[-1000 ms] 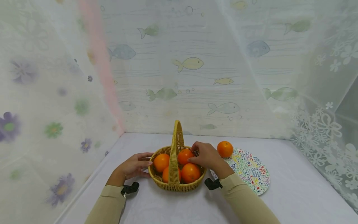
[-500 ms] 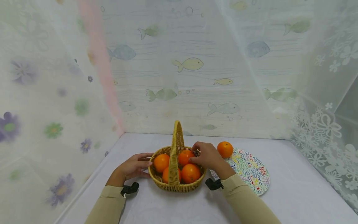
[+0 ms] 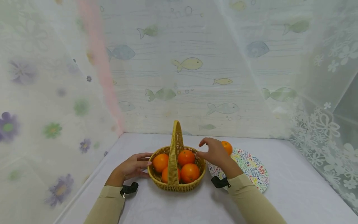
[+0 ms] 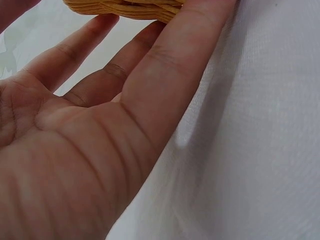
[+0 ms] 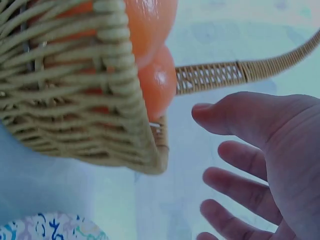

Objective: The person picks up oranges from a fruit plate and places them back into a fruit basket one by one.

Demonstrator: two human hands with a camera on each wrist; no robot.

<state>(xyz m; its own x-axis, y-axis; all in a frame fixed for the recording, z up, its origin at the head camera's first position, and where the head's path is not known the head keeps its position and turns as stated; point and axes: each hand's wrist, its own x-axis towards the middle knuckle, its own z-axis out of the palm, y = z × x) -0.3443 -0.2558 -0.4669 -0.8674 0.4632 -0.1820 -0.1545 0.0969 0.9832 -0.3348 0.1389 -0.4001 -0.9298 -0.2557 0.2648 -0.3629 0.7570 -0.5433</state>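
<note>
A yellow wicker basket [image 3: 183, 188] with a tall arched handle [image 3: 173, 161] stands on the table and holds several oranges [image 3: 190, 173]. At its left side, my left hand [image 3: 131, 168] touches the wicker with extended fingers, the thumb at the rim. The left wrist view shows the fingertips [image 4: 107, 21] against the basket's underside edge. My right hand [image 3: 216, 154] is raised just off the basket's right rim, thumb and fingers spread with nothing between them. In the right wrist view a gap separates the thumb [image 5: 225, 114] from the oranges.
One more orange [image 3: 227, 147], partly hidden by my right hand, sits at the far left edge of a round plate [image 3: 253, 169] with multicoloured squiggles. White cloth [image 3: 291, 186] covers the table. Curtains with fish [image 3: 193, 63] and flowers hang behind and at the sides.
My right hand has let go of the orange at the basket's back right and pulled out to the right, its fingers spreading. My left hand stays at the basket's left side.
</note>
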